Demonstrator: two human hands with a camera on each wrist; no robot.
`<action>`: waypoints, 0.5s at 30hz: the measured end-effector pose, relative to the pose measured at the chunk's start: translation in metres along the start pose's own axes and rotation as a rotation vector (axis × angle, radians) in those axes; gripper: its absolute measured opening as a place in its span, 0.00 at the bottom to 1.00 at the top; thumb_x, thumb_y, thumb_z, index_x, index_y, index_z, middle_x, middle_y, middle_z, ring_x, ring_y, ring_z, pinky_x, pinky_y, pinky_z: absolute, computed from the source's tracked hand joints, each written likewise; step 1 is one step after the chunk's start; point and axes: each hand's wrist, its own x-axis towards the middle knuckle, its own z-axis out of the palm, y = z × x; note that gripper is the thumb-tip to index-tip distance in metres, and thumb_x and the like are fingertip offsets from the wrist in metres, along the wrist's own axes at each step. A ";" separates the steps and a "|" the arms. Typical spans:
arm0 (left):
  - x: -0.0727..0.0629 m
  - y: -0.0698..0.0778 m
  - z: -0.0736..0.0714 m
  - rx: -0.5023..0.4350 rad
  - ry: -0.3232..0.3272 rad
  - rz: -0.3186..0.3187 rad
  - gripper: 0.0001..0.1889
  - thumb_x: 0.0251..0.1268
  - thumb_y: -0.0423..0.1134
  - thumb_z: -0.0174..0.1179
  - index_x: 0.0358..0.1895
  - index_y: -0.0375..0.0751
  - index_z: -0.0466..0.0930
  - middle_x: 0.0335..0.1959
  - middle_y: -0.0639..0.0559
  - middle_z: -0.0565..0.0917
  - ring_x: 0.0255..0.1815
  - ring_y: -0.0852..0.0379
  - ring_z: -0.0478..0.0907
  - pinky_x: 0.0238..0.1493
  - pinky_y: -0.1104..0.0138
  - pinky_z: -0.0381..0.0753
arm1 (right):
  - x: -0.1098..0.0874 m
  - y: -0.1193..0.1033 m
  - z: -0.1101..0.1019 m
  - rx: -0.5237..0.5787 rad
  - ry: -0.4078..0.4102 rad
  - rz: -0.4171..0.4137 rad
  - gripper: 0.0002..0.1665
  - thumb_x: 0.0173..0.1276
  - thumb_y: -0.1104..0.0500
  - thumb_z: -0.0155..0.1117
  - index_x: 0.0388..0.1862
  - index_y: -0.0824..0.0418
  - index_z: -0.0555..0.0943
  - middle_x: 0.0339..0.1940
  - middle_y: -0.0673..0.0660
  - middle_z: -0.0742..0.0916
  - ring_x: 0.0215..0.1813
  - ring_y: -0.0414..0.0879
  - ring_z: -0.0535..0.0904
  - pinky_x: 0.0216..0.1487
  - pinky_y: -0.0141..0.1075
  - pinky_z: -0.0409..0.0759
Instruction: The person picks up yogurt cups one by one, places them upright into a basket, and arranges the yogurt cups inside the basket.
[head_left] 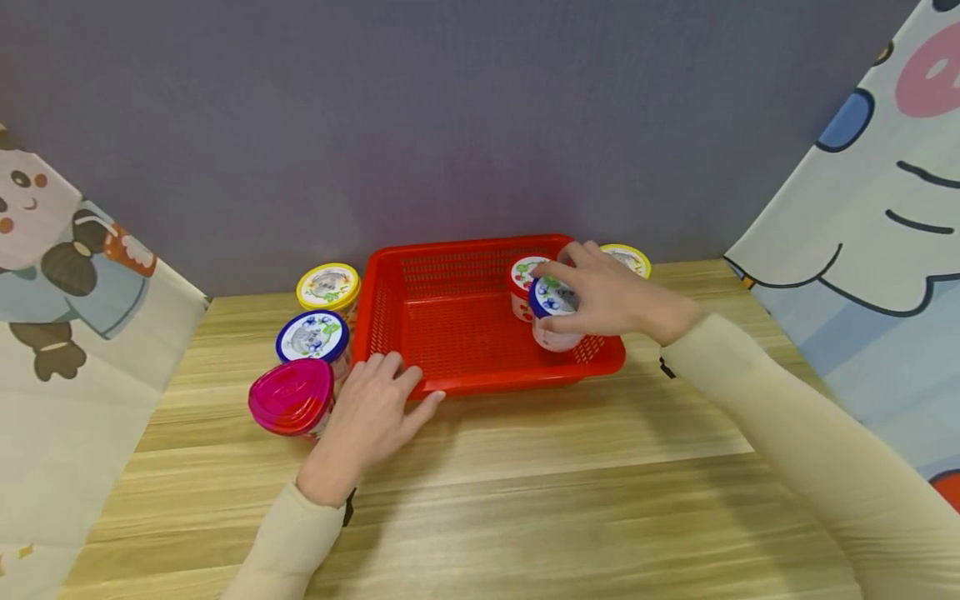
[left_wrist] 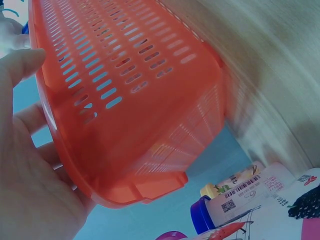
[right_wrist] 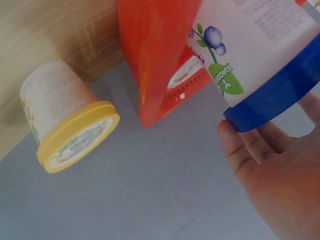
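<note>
My right hand (head_left: 611, 292) grips a blue-lidded tub (head_left: 557, 335) with blueberry print, by its lid. That tub is over the right end of the red plastic basket (head_left: 480, 386), partly hiding a red-lidded tub (head_left: 521, 305) inside. In the right wrist view my fingertips are at the blue lid (right_wrist: 280, 87). My left hand (head_left: 371, 412) holds the basket's front left corner. The left wrist view shows its fingers hooked over the basket's rim (left_wrist: 65, 155), thumb against the edge.
Left of the basket stand a yellow-lidded tub (head_left: 328, 285), a blue-lidded tub (head_left: 312, 335) and a tub with a pink lid (head_left: 291, 396). Another yellow-lidded tub (right_wrist: 62, 110) stands just right of the basket. A grey wall (head_left: 465, 117) rises behind the wooden table (head_left: 525, 500).
</note>
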 end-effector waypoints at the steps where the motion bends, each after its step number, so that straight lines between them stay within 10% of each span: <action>1: 0.000 0.000 0.000 0.001 0.000 0.000 0.20 0.70 0.56 0.60 0.31 0.43 0.81 0.28 0.49 0.72 0.30 0.48 0.68 0.34 0.58 0.68 | 0.000 0.000 0.001 0.008 -0.005 -0.002 0.43 0.59 0.32 0.69 0.70 0.50 0.75 0.57 0.61 0.75 0.55 0.54 0.67 0.52 0.49 0.70; 15: 0.000 0.001 0.002 0.007 0.009 -0.003 0.19 0.68 0.56 0.63 0.31 0.41 0.81 0.28 0.48 0.72 0.30 0.48 0.68 0.33 0.59 0.67 | 0.001 0.002 0.019 0.046 -0.049 -0.010 0.45 0.60 0.31 0.68 0.72 0.51 0.74 0.57 0.59 0.76 0.55 0.52 0.68 0.50 0.46 0.72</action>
